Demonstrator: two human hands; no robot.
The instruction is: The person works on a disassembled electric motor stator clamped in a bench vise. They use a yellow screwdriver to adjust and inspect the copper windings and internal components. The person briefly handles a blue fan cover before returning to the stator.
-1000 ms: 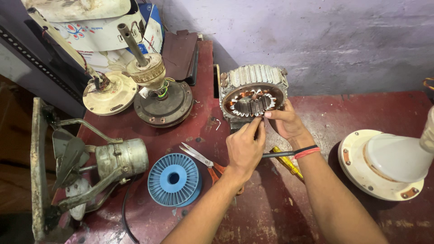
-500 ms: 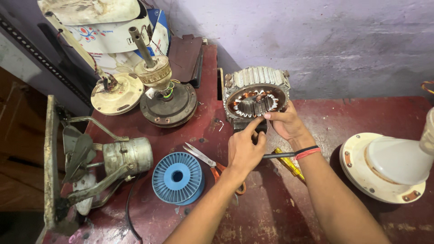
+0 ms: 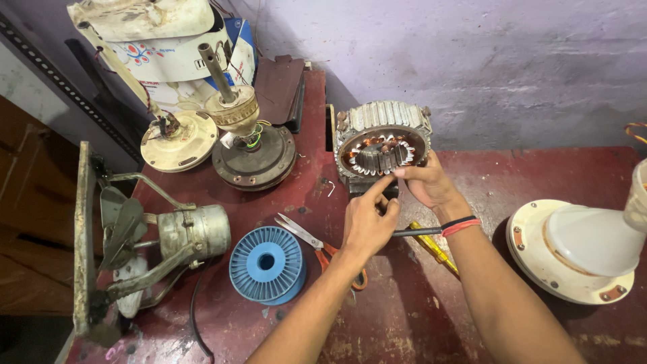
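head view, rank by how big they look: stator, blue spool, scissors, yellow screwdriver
1. stator
2. blue spool, slightly smaller, though nearer the camera
3. scissors, partly hidden by the left hand
4. yellow screwdriver

Blue wire spool [image 3: 266, 264] as reference, standing on the dark red table [image 3: 539, 168]. Just to its right: orange-handled scissors [image 3: 322, 247]. To its left: small grey fan motor on a metal frame [image 3: 192, 232]. Behind it: dark round motor with upright shaft [image 3: 253, 156]. Far right: white fan housing [image 3: 573, 251].
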